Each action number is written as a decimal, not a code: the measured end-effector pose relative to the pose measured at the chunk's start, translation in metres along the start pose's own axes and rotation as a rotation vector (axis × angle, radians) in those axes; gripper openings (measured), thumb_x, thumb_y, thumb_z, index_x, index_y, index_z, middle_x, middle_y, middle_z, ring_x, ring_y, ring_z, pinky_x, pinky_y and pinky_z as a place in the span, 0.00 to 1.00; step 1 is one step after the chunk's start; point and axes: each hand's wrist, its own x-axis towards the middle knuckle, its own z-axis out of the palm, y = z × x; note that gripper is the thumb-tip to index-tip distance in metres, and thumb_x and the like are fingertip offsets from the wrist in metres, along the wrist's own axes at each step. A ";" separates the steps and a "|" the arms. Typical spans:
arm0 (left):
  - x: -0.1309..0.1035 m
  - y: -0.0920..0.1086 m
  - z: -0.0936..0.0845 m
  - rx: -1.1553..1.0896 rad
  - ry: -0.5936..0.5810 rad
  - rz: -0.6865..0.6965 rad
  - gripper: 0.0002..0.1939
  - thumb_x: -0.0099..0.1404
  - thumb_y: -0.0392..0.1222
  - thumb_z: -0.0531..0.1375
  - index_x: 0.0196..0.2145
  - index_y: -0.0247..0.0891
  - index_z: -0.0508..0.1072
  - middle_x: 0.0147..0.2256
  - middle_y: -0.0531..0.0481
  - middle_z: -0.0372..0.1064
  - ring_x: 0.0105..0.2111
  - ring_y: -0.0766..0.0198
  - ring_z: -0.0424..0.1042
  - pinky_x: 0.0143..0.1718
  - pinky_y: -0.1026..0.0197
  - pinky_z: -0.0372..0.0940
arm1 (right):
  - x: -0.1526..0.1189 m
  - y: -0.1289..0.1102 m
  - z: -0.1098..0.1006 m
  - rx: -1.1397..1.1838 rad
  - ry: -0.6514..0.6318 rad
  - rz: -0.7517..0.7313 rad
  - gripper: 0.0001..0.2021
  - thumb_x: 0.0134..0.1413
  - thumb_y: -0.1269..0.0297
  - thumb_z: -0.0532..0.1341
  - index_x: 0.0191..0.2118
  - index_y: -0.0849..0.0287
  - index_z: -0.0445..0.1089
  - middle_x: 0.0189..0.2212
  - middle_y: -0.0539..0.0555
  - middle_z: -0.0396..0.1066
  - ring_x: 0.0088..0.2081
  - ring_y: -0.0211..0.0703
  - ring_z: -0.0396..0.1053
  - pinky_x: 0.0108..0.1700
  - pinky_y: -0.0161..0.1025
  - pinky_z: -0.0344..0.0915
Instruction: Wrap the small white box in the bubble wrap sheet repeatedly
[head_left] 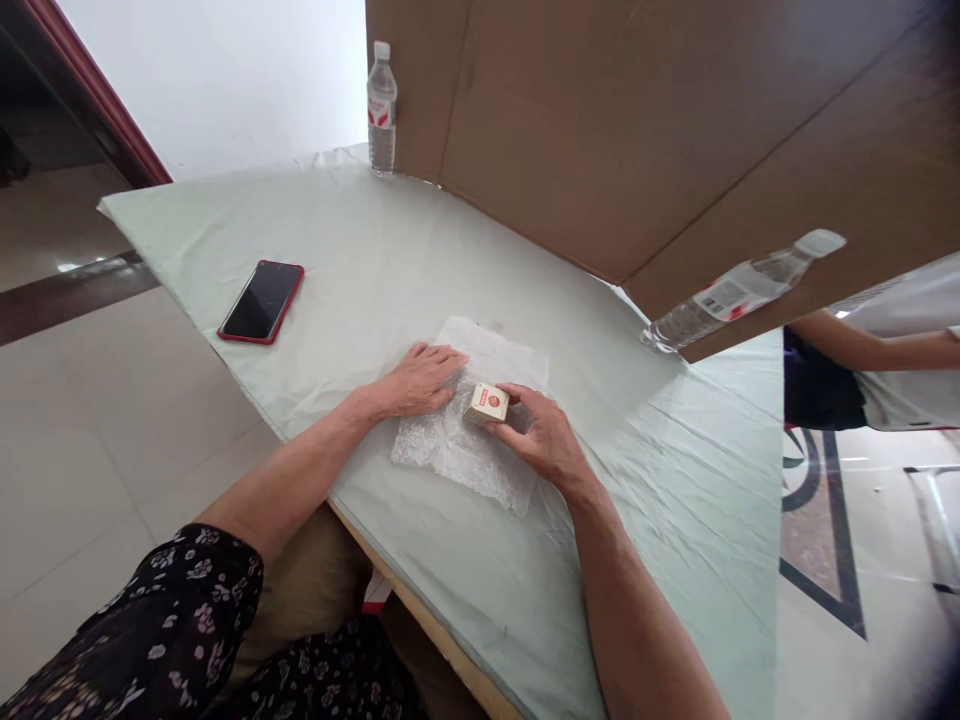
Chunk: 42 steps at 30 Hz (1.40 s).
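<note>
Head view: two bare hands work with a small box on bubble wrap.

The right hand (541,432) grips the small box (487,404) with its fingers closed around it; the box is cream-coloured with a red mark on top and rests on the bubble wrap (469,450). The left hand (420,378) lies flat and released, pressing the wrap, just beside the box. The wrap lies on a table (375,250) with pale green cloth. Farther away are a red-cased phone (262,301), an upright water bottle (381,108), a second, leaning bottle (739,290) and a big cardboard sheet (660,130). Whether the bottles hold water I cannot tell.
</note>
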 end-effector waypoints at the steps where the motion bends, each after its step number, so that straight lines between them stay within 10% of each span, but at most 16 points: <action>1: 0.000 0.000 0.000 0.007 -0.003 -0.001 0.28 0.66 0.38 0.52 0.64 0.34 0.59 0.64 0.36 0.59 0.65 0.49 0.56 0.66 0.45 0.47 | 0.000 0.000 0.002 0.004 0.020 -0.009 0.21 0.52 0.58 0.65 0.53 0.51 0.70 0.50 0.56 0.77 0.49 0.54 0.74 0.55 0.54 0.64; 42: 0.000 0.002 0.001 0.012 0.005 -0.033 0.28 0.64 0.36 0.53 0.61 0.37 0.61 0.64 0.39 0.60 0.65 0.51 0.56 0.66 0.44 0.49 | -0.001 0.016 0.024 0.029 0.053 -0.096 0.24 0.51 0.57 0.65 0.55 0.52 0.68 0.52 0.57 0.75 0.52 0.56 0.71 0.56 0.56 0.63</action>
